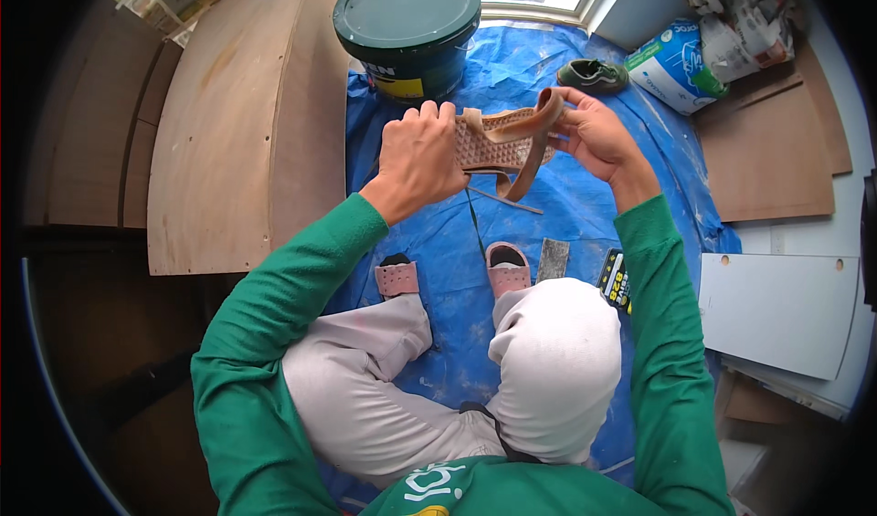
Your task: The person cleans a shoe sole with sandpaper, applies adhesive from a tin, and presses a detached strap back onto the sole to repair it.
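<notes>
Plywood box (219,123): upright at far left.
Lidded bucket (406,36): dark green, beyond the left hand (418,158).
Left grip: closed round one end of the brown strappy sandal (484,153).
Sandal: held raised between both hands, above the blue tarp (585,207).
Right hand (594,137): grip narrow, fingers on the sandal's strap loop.

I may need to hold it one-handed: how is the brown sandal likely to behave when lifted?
The brown sandal may have floppy straps, since they curve loosely. The sole looks stiffer, lying fairly flat beyond the left hand. Its textured surface suggests decent grip.
</notes>
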Action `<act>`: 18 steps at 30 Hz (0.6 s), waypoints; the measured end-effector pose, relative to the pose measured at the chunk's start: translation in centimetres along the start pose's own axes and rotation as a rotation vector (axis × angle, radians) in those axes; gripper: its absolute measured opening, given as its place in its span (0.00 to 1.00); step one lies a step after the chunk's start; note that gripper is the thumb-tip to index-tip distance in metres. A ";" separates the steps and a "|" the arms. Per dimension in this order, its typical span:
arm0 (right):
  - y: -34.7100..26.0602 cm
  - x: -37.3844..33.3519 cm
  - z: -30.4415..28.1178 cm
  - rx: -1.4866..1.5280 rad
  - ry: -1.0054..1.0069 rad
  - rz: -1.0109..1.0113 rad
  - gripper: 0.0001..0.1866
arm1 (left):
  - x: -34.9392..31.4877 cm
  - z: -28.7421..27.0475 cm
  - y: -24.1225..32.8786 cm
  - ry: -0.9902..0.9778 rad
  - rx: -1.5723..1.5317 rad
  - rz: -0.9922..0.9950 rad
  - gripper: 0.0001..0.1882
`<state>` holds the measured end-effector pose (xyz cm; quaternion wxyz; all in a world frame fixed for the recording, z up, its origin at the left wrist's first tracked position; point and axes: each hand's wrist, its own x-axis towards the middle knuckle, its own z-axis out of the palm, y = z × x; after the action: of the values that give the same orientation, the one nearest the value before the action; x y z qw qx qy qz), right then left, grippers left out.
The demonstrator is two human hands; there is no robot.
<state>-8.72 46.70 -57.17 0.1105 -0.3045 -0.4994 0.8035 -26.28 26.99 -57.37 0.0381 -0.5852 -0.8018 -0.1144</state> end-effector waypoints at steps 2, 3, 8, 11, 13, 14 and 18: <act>0.4 -0.6 0.8 -0.047 -0.001 0.078 0.12 | -0.3 0.1 -0.6 0.005 -0.001 -0.017 0.30; 0.7 -0.7 1.1 -0.072 -0.002 0.118 0.13 | -0.4 0.1 -0.8 0.000 0.001 -0.024 0.30; 2.5 -1.4 0.5 -0.394 0.330 -0.005 0.16 | -0.4 0.0 -1.1 -0.020 0.013 -0.061 0.31; 3.3 -1.7 0.1 -0.636 0.318 0.015 0.15 | -0.2 -0.1 -1.1 -0.024 -0.003 -0.065 0.31; 3.3 -2.1 1.4 -0.748 0.246 0.091 0.17 | -0.4 0.1 -1.3 -0.030 -0.008 -0.060 0.31; 3.2 -2.4 2.3 -0.744 0.192 0.099 0.19 | -0.4 0.2 -1.3 -0.032 -0.011 -0.057 0.31; 1.4 -3.7 5.2 -0.712 -0.049 0.116 0.24 | -0.6 0.7 -1.6 -0.051 0.019 -0.039 0.32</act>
<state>-8.74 40.45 -55.38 -0.0600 -0.3324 -0.7322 0.5914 -27.52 26.17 -58.42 0.0209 -0.5717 -0.8149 -0.0928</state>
